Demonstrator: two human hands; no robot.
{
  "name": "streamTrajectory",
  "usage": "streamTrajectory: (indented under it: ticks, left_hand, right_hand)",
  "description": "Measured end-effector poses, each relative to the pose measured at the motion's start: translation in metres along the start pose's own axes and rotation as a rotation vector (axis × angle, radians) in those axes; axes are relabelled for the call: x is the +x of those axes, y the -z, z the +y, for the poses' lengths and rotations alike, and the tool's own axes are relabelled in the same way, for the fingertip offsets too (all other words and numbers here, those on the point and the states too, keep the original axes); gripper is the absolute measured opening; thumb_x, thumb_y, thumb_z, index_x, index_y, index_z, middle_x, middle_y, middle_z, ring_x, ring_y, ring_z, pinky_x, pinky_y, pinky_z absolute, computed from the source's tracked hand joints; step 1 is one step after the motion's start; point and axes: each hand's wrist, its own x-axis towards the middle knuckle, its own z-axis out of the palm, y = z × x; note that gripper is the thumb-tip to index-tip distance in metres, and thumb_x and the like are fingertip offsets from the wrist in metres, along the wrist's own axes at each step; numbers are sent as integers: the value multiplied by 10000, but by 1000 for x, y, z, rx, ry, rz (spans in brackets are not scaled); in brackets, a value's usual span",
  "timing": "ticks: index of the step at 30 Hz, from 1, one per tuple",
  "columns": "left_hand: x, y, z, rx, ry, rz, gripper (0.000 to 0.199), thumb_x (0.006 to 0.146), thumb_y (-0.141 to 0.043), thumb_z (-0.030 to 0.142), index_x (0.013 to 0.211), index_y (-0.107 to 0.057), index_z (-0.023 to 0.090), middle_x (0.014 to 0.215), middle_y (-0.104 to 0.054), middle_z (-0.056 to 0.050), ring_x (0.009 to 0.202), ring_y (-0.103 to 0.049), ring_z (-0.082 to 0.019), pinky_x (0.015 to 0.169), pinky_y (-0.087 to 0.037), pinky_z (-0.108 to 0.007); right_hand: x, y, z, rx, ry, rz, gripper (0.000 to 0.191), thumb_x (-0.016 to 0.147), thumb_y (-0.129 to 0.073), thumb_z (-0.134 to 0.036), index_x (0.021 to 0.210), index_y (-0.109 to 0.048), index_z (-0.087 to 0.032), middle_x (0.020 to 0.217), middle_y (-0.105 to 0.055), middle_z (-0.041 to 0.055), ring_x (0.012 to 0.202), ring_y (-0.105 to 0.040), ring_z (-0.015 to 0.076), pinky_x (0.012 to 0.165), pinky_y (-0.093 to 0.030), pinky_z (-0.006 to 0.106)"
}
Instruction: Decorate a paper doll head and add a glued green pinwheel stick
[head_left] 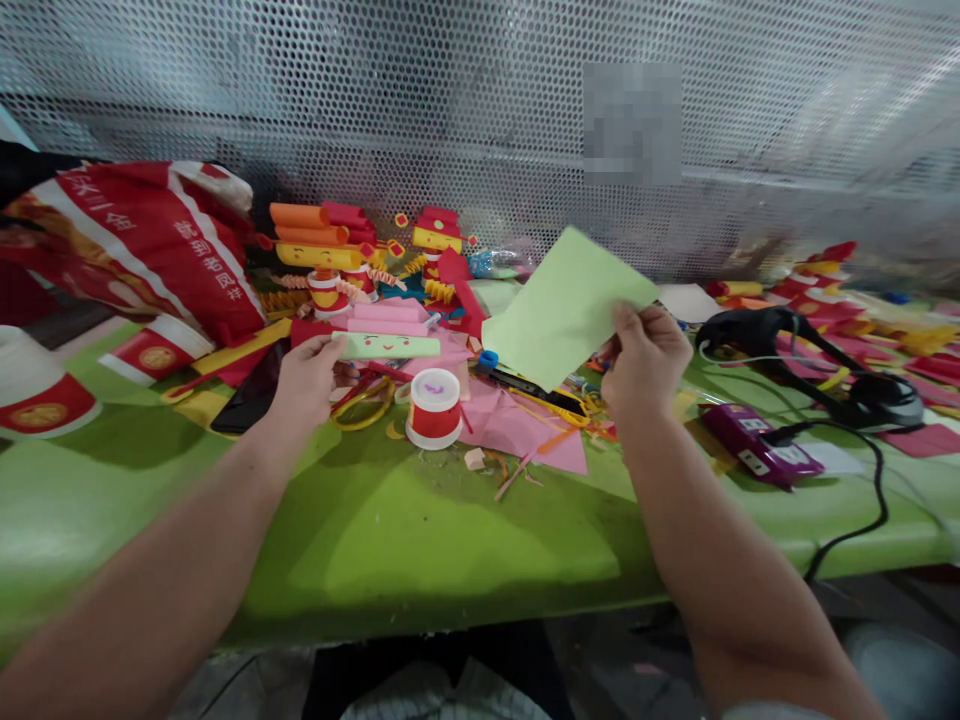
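My left hand pinches one end of a pale green paper roll with a smiling face drawn on it. In my right hand is a sheet of light green paper, gripped at its right corner and held tilted above the clutter. Below and between the hands an upside-down red and white paper cup stands on the green table. A black and yellow utility knife lies under the sheet. Yellow-handled scissors rest just right of my left hand.
Finished paper figures stand at the back against a perforated metal panel. To the left are a red bag, more paper cups and a dark phone. On the right lie a black headset and a purple power block with a cable.
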Motion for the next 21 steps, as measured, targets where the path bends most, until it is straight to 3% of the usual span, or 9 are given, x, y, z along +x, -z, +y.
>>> streamTrajectory:
  ticks: [4,9,15,21]
  left_hand:
    - [-2,-2,4,-58,34,12,72,731,-547,119,670,-523,149,450,-537,31,375,-496,-89,461,-444,-214]
    - [4,-5,12,-117,39,78,121,737,-509,79,666,-465,168,466,-538,39,403,-525,-95,523,-492,-243]
    - [25,-15,23,-54,14,72,162,721,-463,20,696,-415,174,527,-547,44,506,-575,-94,630,-513,-254]
    - [35,-11,12,194,-60,4,156,683,-508,70,796,-452,162,611,-508,16,608,-536,-153,626,-485,-320]
  right_hand:
    - [9,2,-2,186,-214,77,177,712,-583,-130,603,-454,-183,424,-481,-117,319,-481,42,331,-398,127]
    - [18,5,-2,320,-357,133,163,763,-484,-60,647,-467,-174,439,-526,-95,404,-582,72,407,-491,148]
    - [22,8,-2,422,-421,151,190,840,-393,-128,676,-483,-156,458,-549,-55,442,-616,98,425,-512,172]
    - [29,12,-2,464,-435,192,172,857,-401,-174,705,-481,-169,487,-548,-69,456,-620,83,446,-518,159]
